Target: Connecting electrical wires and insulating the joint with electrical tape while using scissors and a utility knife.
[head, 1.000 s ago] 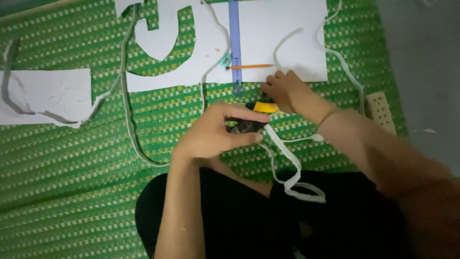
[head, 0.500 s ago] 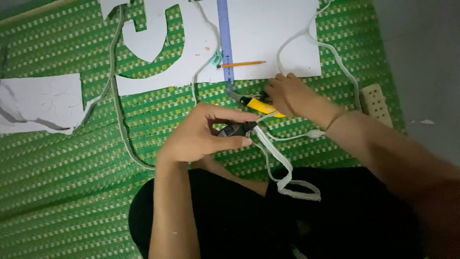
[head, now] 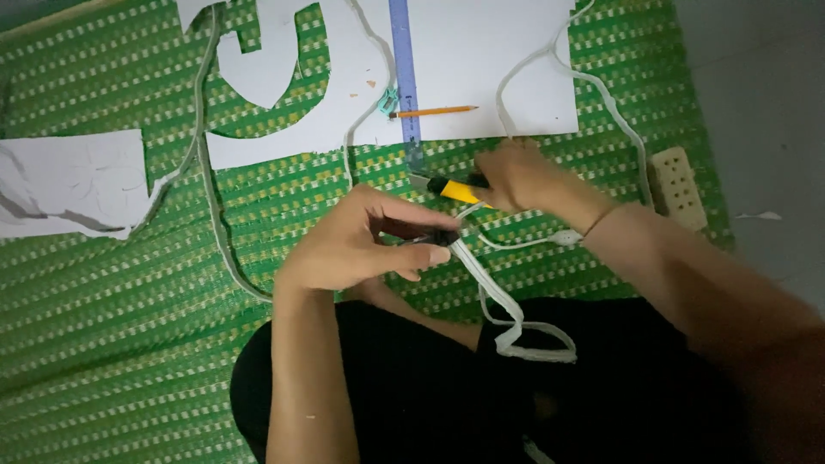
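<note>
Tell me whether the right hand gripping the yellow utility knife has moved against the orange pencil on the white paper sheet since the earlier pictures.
No real move: the right hand with the yellow utility knife still sits just below and right of the orange pencil; only the camera shifted.

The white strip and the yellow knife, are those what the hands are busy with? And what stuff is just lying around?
In hand:
- white strip, its end pinched by the left hand
- yellow knife, gripped by the right hand

Lying about:
- orange pencil
- blue ruler
- white sheet
- torn paper
- white cord
- green mat
</note>
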